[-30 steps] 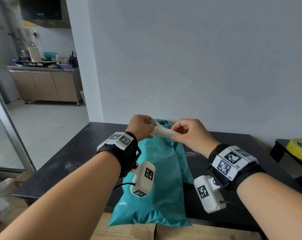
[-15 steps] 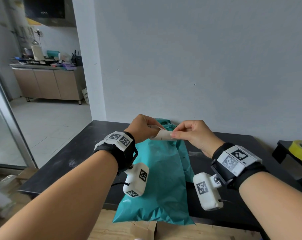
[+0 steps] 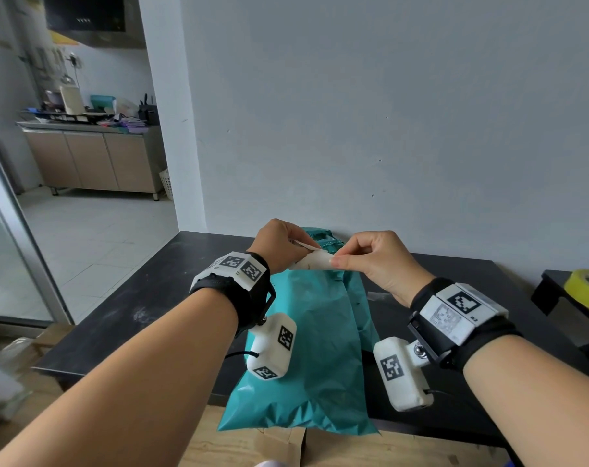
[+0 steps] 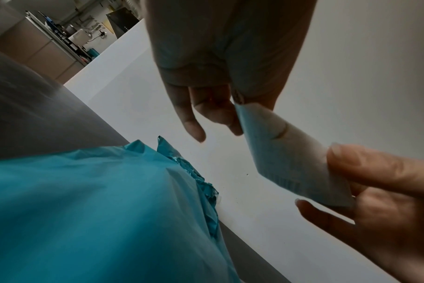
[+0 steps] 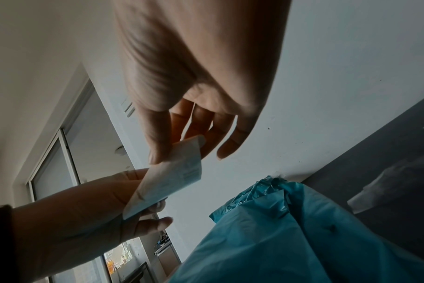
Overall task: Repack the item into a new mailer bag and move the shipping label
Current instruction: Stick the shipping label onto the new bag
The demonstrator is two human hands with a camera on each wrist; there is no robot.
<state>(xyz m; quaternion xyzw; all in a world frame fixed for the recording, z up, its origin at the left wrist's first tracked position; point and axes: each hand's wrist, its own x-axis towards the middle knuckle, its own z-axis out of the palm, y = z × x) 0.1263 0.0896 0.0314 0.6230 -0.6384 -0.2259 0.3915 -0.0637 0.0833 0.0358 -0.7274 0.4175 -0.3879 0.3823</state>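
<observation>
Home: kitchen cabinets (image 3: pixel 94 160) beyond doorway.

Both arms reach forward, hands raised and close together. The left hand (image 3: pixel 279 246) and right hand (image 3: pixel 375 261) each pinch the label (image 3: pixel 315 261).

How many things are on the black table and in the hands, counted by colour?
Teal: 1, the mailer bag lying on the black table.
White: 1, the shipping label pinched between the left hand and the right hand.
Yellow: 1, the tape roll on the side stand.
Total: 3
</observation>
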